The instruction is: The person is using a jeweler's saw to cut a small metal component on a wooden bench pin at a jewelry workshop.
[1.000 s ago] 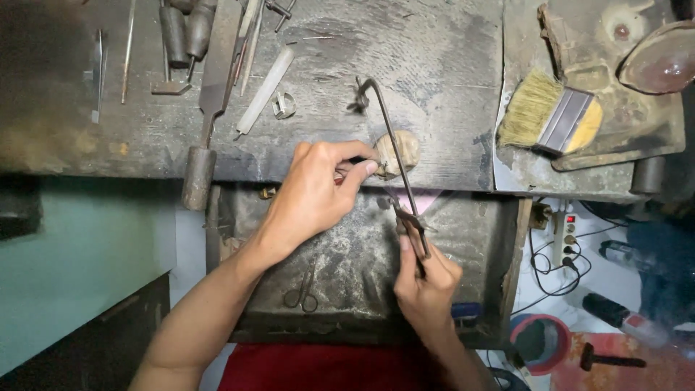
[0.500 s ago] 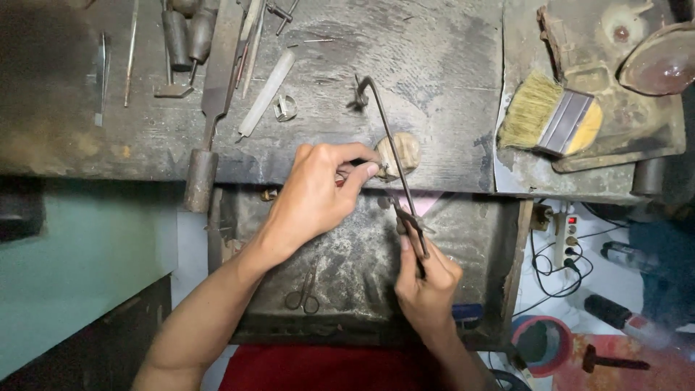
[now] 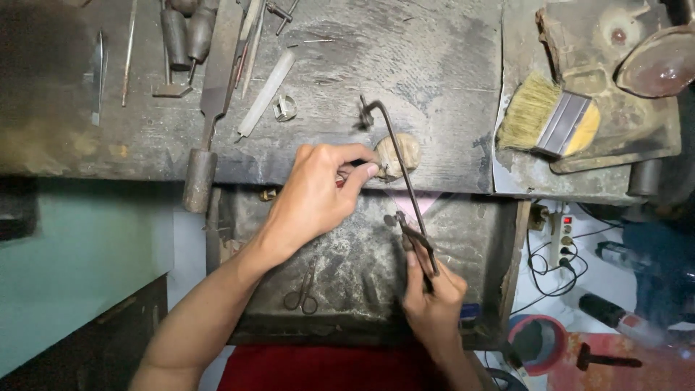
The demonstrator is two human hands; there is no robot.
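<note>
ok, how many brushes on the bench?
1. The flat brush with pale bristles lies on the right of the bench, beside the dark tray. Clutter at the top edge could hide others.

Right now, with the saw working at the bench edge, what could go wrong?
1. The left hand pinches the piece at the wooden peg, its fingers close beside the saw frame; a slip could nick them.
2. The right hand holds the handle low; tilting might snap the thin blade.

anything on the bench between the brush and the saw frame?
Nothing: the head view shows bare worn bench between the brush and the saw frame.
</note>
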